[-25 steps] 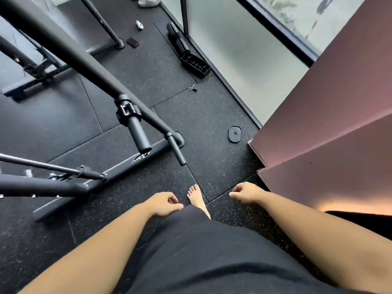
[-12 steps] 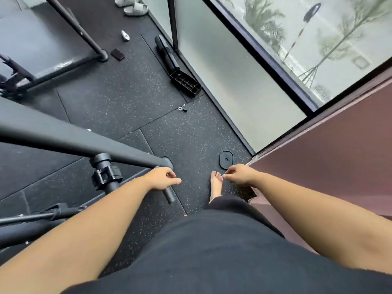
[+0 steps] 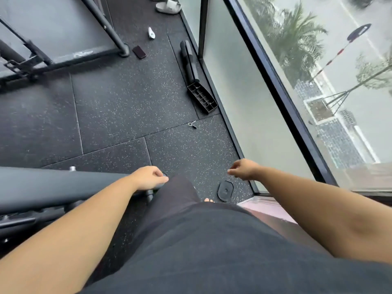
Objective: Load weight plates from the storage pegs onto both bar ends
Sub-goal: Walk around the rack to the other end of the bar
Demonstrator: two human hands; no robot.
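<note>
Lying flat on the speckled rubber floor, a small black weight plate sits near the foot of the glass wall, just beside the person's bare toes. The right hand hangs in the air near the plate, apart from it, with its fingers loosely curled and nothing in them. The left hand is well to the left of the plate, fingers loosely curled with the thumb against the forefinger, holding nothing. It overlaps the end of a thick grey rack tube, and I cannot tell whether it touches the tube. Beyond the plate, a small metal spring clip lies at a seam between floor tiles. Farther from the plate along the glass wall lies a black ribbed plastic piece joined to a black padded roller. Farther still, left of the roller, are a dark flat rectangle, a small white object and a pair of pale slides. The dark rack base frame crosses the floor well away from the plate.
</note>
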